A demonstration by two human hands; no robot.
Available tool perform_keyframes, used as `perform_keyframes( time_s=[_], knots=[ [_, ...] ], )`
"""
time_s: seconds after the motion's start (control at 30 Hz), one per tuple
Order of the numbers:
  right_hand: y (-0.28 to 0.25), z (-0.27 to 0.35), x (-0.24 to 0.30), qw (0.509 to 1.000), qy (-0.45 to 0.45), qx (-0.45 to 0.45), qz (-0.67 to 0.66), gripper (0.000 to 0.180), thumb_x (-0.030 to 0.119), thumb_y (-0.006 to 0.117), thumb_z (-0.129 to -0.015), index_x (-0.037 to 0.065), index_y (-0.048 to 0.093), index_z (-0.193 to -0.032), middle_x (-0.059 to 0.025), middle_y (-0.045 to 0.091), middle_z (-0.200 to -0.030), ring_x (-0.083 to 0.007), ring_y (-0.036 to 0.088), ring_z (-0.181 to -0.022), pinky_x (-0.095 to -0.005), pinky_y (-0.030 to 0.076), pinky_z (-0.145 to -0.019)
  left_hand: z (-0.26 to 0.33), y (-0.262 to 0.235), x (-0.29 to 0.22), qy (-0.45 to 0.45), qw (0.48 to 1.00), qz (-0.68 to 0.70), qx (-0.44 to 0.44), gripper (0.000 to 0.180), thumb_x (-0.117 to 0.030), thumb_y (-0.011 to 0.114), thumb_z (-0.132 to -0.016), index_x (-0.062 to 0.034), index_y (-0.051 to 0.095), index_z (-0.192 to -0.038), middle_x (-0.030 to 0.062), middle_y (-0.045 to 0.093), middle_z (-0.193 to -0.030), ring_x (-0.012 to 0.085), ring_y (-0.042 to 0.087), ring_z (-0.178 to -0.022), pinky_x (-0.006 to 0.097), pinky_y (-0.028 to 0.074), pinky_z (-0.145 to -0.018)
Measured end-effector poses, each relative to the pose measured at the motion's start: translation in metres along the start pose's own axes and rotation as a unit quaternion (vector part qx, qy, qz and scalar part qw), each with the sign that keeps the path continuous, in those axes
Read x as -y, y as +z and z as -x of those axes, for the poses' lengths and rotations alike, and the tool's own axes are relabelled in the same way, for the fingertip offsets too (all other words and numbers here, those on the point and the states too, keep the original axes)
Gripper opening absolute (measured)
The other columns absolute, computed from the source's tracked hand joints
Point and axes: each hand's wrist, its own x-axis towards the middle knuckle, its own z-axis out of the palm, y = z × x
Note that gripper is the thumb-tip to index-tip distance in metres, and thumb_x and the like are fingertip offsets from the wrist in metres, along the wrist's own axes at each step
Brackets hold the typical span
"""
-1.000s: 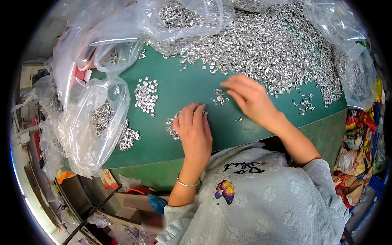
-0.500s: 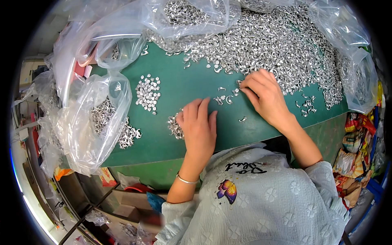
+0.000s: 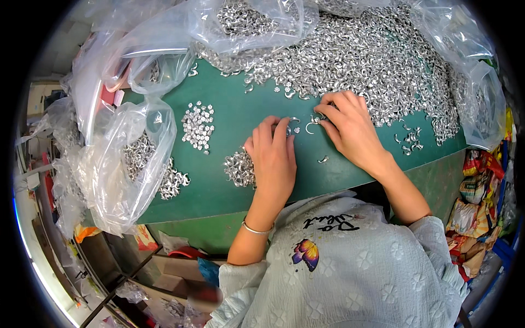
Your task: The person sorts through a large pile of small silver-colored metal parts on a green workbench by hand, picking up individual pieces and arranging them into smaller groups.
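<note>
A large heap of small silvery metal pieces [image 3: 350, 60], many of them curved, covers the far side of the green table. At its near edge my right hand [image 3: 353, 128] is closed, thumb and fingers pinched on small metal pieces [image 3: 316, 117]. A curved piece [image 3: 310, 128] lies just below those fingertips. My left hand [image 3: 272, 161] has its fingers bent down together, with a few loose pieces by the fingertips; whatever it holds is hidden. Beside that hand sits a small pile of curved pieces [image 3: 238, 168]. Farther left is a group of flower-shaped pieces [image 3: 198, 127].
Clear plastic bags [image 3: 126, 186] holding metal pieces stand at the left, with another pile [image 3: 173, 180] spilling beside them. More bags [image 3: 251, 33] lie along the far side. A few pieces [image 3: 409, 141] lie right of my right arm. Colourful packets [image 3: 473, 191] stand beyond the table's right end.
My left hand has moved right and away from me, off the small pile toward the loose pieces. My right hand has shifted slightly left, its fingers still pinched.
</note>
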Motion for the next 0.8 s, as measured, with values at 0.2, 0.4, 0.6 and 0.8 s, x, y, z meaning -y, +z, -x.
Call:
perform_keyframes(
  time_s=[0.2,0.4,0.6,0.8],
  knots=[
    [0.008,0.0,0.008,0.997,-0.068,0.021,0.001,0.021,0.01,0.073,-0.076,0.005,0.066,-0.095,-0.0059,0.057,-0.108,-0.0243,0.05,-0.107,-0.0412,0.037,-0.092,0.004,-0.001,0.0,0.003,1.0,-0.014,0.006,0.033,-0.004,0.07,-0.083,-0.0074,0.062,-0.114,0.0076,0.057,-0.11,0.026,0.054,-0.102,0.04,0.035,-0.092],
    [0.016,-0.001,-0.002,0.992,-0.121,0.019,0.033,0.013,0.01,0.07,-0.079,0.005,0.066,-0.09,-0.0057,0.058,-0.1,-0.0229,0.052,-0.102,-0.0398,0.037,-0.091,0.008,-0.005,0.002,-0.003,1.0,-0.01,-0.009,0.032,-0.004,0.071,-0.081,-0.0069,0.063,-0.112,0.0079,0.058,-0.109,0.0263,0.055,-0.101,0.04,0.035,-0.092],
    [-0.018,-0.022,-0.008,0.992,-0.034,0.003,-0.125,0.008,0.008,0.067,-0.083,0.001,0.066,-0.087,-0.0088,0.063,-0.085,-0.0281,0.059,-0.082,-0.0386,0.047,-0.081,0.01,-0.013,0.002,-0.011,1.0,0.003,-0.02,0.031,-0.005,0.071,-0.081,-0.0068,0.064,-0.11,0.0093,0.059,-0.108,0.0273,0.055,-0.103,0.039,0.035,-0.092],
    [-0.102,-0.127,-0.037,0.975,0.042,-0.055,-0.211,0.028,0.023,0.066,-0.092,-0.004,0.068,-0.09,-0.0035,0.066,-0.08,-0.0104,0.059,-0.071,-0.0308,0.049,-0.063,0.015,-0.02,0.003,-0.025,1.0,0.007,-0.015,0.031,-0.006,0.072,-0.081,-0.0065,0.063,-0.111,0.0092,0.059,-0.109,0.0271,0.055,-0.103,0.039,0.035,-0.093]
  ],
)
